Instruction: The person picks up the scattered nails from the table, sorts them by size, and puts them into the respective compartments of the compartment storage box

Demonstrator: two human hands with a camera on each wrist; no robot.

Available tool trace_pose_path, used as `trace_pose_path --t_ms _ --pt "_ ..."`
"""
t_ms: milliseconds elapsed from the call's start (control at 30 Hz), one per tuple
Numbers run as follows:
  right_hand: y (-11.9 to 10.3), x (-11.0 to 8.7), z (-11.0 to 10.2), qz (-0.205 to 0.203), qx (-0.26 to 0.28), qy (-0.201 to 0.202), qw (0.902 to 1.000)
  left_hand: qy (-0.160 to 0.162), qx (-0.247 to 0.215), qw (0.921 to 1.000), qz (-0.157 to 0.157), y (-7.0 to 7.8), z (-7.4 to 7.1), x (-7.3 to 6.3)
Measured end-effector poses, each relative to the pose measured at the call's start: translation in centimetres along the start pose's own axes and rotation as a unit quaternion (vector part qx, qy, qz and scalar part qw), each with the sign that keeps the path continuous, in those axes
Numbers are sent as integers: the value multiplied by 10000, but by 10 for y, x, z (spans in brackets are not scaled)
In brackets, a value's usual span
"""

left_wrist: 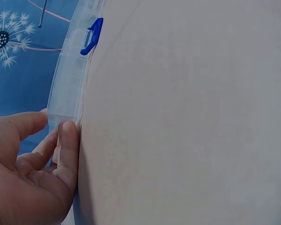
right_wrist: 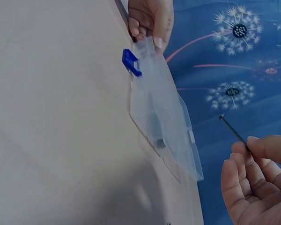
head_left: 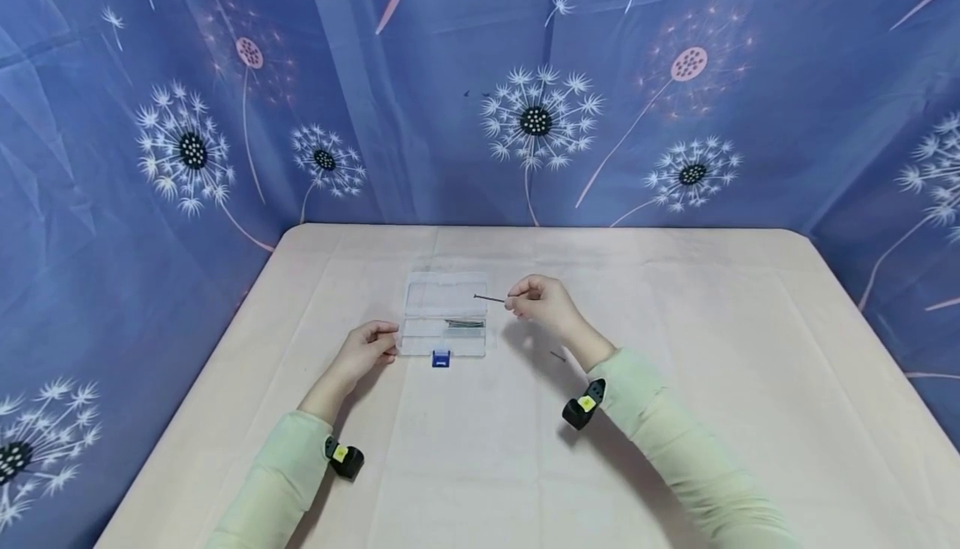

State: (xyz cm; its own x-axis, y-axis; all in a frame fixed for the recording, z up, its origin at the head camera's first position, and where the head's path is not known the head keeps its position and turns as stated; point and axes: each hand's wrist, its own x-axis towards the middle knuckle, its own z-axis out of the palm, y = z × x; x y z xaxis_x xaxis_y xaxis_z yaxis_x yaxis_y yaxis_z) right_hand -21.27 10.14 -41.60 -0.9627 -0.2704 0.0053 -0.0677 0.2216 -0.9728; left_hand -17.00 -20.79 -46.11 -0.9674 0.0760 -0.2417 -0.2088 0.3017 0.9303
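Head view: the right hand (head_left: 542, 303) hovers above the table (head_left: 675, 382), its grip pinching a nail (head_left: 489, 298) that lies level, head pointing left over the open clear box (head_left: 446, 316). The left hand (head_left: 367, 347) steadies the box's left end.

Left wrist view: thumb and fingers (left_wrist: 68, 145) press the box corner (left_wrist: 65, 101) near its blue latch (left_wrist: 92, 36).

Right wrist view: fingertips (right_wrist: 264, 146) pinch the nail (right_wrist: 233, 130), its head angled up-left.

You have one clear plastic box (head_left: 444, 316), one nail (head_left: 489, 298) held, one loose nail (head_left: 557, 356) on the table.
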Motion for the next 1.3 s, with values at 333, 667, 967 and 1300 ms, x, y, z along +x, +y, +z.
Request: trace_pose_path --t_ms 333,667,967,1300 --pt "3 4 25 -199 -308 -343 9987 6 -31 10000 -18 -1 0 -1" --pt "9 4 36 -106 -513 -414 9978 -30 -53 10000 -49 -2 -2 0" --pt "17 7 43 -117 -922 -440 9947 -57 -89 9999 -46 -2 -2 2" --pt "15 13 49 -39 -1376 -415 9896 -51 -119 9999 -51 -2 -1 2"
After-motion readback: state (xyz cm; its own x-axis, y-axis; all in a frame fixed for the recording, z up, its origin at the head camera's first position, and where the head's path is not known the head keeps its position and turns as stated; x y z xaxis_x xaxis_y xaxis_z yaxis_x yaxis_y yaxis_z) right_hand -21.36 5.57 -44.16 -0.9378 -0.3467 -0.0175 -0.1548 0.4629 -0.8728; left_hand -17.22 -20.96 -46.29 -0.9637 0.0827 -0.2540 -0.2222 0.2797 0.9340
